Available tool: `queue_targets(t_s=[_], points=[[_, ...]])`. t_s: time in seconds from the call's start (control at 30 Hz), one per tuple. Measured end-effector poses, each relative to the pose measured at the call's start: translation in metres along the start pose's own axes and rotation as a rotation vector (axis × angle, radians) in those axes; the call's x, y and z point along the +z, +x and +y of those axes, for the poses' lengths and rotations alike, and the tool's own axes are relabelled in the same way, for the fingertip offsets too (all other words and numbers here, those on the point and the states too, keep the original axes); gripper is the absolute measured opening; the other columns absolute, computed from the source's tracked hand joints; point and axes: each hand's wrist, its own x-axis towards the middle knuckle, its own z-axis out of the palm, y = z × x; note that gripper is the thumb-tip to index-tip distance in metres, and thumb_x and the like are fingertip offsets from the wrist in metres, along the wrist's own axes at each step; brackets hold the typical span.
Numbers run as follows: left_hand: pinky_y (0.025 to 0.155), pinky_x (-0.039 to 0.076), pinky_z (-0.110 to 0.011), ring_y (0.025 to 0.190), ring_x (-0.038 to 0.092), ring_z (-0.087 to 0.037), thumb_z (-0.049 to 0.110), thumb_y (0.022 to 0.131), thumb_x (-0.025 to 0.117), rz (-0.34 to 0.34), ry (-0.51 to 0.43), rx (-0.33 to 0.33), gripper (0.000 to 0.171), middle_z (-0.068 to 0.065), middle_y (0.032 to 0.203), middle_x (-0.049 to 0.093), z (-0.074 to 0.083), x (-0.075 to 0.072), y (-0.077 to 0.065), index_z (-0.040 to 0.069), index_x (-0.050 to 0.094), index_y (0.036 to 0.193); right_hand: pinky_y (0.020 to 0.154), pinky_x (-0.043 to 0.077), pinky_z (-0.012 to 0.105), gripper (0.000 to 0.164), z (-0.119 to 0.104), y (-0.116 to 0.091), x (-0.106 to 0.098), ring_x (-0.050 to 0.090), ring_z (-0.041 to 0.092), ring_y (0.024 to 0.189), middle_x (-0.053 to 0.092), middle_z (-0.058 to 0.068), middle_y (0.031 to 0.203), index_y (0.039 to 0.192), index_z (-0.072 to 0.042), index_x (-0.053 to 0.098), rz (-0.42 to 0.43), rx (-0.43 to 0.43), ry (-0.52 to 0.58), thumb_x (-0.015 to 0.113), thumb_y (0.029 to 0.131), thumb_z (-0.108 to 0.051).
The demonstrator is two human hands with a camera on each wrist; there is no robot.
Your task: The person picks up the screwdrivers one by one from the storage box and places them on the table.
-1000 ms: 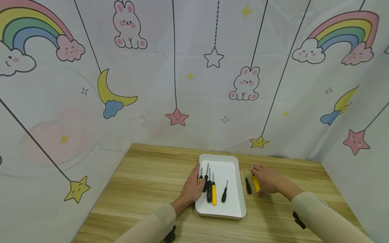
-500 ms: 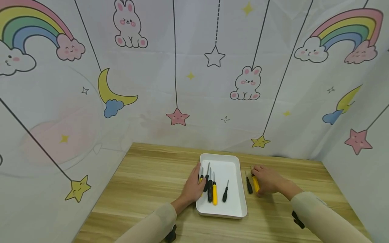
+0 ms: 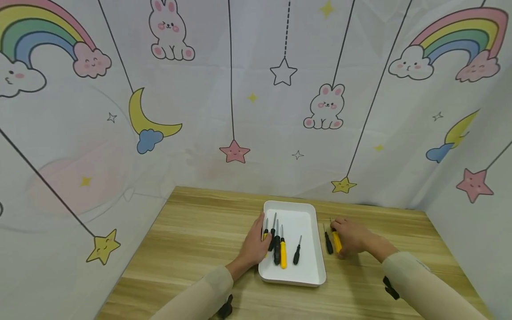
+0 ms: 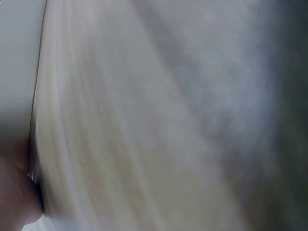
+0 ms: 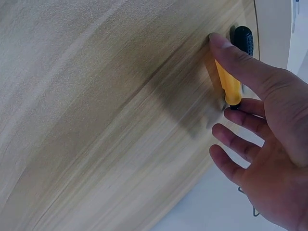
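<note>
My left hand (image 3: 254, 242) grips the left wall of a white tray (image 3: 310, 275), its thumb over the rim. Several screwdrivers lie inside: a yellow-handled one (image 3: 283, 258), a thick black-handled one (image 3: 277, 253), a small black one (image 3: 296, 257), and others partly covered by that hand. Right of the tray, my right hand (image 3: 352, 236) pinches a yellow-handled screwdriver (image 5: 228, 86) at the table, thumb at the handle's end and index finger near the shaft. Between it and the tray lies a black-handled screwdriver (image 3: 329, 245). The left wrist view is mostly blurred wood and a bit of hand.
The wood-grain table (image 3: 200, 226) extends on both sides of the tray. Behind it hangs a white cloth (image 3: 264, 129) printed with rainbows, rabbits and stars, and it continues along the left and right sides.
The head view has tilted very slightly. Both hands, the tray and the screwdrivers show no clear movement.
</note>
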Motion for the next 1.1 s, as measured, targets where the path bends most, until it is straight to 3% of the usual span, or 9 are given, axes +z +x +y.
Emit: queue_targets(t_s=[0.47, 0.83, 1.1], points=[[0.128, 0.024, -0.051, 0.158, 0.026, -0.034, 0.017, 0.108, 0.054, -0.005, -0.002, 0.008, 0.071, -0.019, 0.173, 0.025, 0.0002, -0.0001, 0.001, 0.0, 0.019, 0.168, 0.109, 0.047, 0.062, 0.098, -0.0017, 0.0002, -0.0012, 0.057, 0.044, 0.123, 0.057, 0.023, 0.138, 0.141, 0.004, 0.057, -0.027, 0.023, -0.024, 0.103, 0.064, -0.037], [0.127, 0.025, -0.052, 0.158, 0.027, -0.034, 0.018, 0.109, 0.054, -0.01, 0.006, 0.012, 0.071, -0.02, 0.172, 0.025, 0.0006, -0.0005, -0.0004, 0.0, 0.018, 0.168, 0.101, 0.052, 0.058, 0.097, -0.0005, -0.002, 0.001, 0.058, 0.034, 0.109, 0.058, 0.017, 0.126, 0.139, 0.003, 0.057, -0.011, 0.024, -0.009, 0.103, 0.063, -0.035], [0.128, 0.025, -0.051, 0.158, 0.027, -0.034, 0.019, 0.109, 0.054, -0.009, 0.007, 0.003, 0.072, -0.019, 0.173, 0.025, 0.0, -0.0005, -0.0002, 0.001, 0.018, 0.169, 0.105, 0.051, 0.06, 0.098, 0.0003, -0.0029, -0.0068, 0.058, 0.04, 0.12, 0.059, 0.02, 0.133, 0.142, 0.004, 0.057, -0.016, 0.026, 0.002, 0.102, 0.066, -0.04]])
